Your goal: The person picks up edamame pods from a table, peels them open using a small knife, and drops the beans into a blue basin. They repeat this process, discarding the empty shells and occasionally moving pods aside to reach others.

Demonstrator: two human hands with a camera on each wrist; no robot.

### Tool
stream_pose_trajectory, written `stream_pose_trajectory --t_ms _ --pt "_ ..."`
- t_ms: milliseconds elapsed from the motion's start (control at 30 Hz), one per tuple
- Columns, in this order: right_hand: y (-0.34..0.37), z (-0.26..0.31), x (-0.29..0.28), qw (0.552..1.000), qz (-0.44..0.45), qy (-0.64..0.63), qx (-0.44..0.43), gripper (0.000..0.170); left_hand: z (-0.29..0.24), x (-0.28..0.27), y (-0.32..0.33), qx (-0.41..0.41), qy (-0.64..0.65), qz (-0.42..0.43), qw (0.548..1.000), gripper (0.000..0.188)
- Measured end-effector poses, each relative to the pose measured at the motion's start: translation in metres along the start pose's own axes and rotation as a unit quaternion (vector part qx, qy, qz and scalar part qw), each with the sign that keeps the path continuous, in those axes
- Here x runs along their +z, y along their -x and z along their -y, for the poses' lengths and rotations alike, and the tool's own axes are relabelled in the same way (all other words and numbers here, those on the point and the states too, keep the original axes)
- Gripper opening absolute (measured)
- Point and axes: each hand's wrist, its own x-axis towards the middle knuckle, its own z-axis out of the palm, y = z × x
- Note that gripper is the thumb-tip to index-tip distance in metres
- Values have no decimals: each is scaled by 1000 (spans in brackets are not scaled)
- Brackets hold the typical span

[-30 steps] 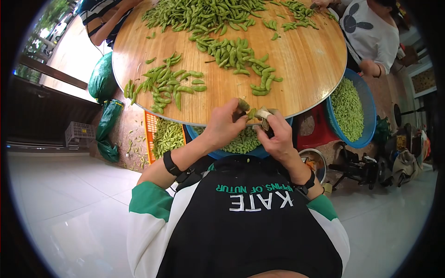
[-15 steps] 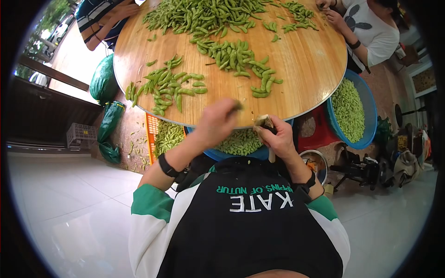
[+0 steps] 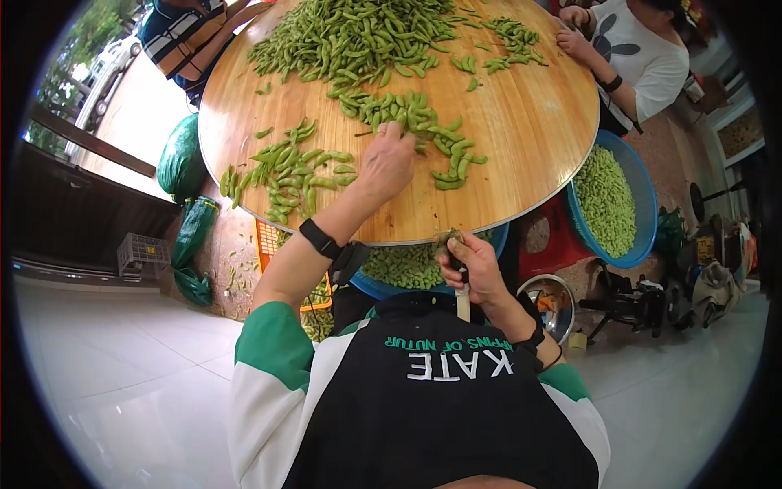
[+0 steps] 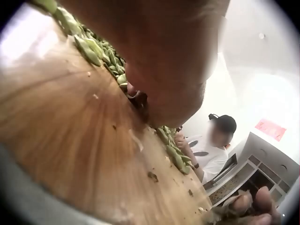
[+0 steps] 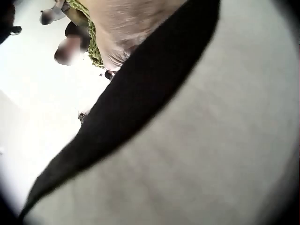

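Observation:
My left hand reaches over the round wooden table, its fingertips at the near edge of a cluster of edamame pods. Those fingertips are mostly hidden behind the hand; in the left wrist view the hand is a dark shape close over the wood, with pods beyond it. At the table's front edge my right hand grips a small dark object with a pale strip sticking out below. Under that hand stands a blue basin of shelled beans.
A large heap of pods covers the far side, and a smaller group lies left. An orange crate stands below the edge. Right is another blue basin beside a red stool. Two other people sit across the table.
My left hand has moved away from the right hand, forward across the table to the pods. The right hand stays near the edge, still gripping the dark object, slightly lower in view.

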Motion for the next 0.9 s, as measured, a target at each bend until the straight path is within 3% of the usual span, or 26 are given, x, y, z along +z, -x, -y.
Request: stream_pose_trajectory --t_ms 67,133,167,233,267,300,333,467,533,567,633,900 --pt "4 -7 -1 1000 4 -17 3 23 1 -1 3 -11 -8 2 1000 15" --pt "3 -9 -2 999 18 -39 2 25 -2 -6 7 12 60 -74 995 11" --pt "2 -8 -3 999 17 -42 1 25 -4 -8 9 14 61 -72 995 11" --pt "-3 4 2 997 -14 -13 -73 28 -21 -27 13 -78 239 0 968 9" --pt "-6 9 2 995 -7 -5 -97 31 -30 -33 17 -78 239 3 968 9" --pt "-9 14 4 995 -8 -7 -98 31 -40 -39 21 -171 401 52 898 11" --pt "-12 18 6 994 1 11 -111 32 -47 -40 24 -258 547 99 790 13" --pt "-23 24 13 993 8 30 -110 25 -53 -39 30 -280 556 111 775 14" --pt "-27 26 12 994 7 34 -100 23 -58 -42 31 -342 631 140 682 12" --pt "-28 27 12 996 19 24 -85 22 -59 -41 32 -343 631 140 682 12" --pt "-31 27 11 997 32 13 -69 21 -59 -39 36 -388 666 148 619 12" --pt "-32 29 12 993 85 -80 -29 21 -47 -33 44 -358 643 165 656 12"
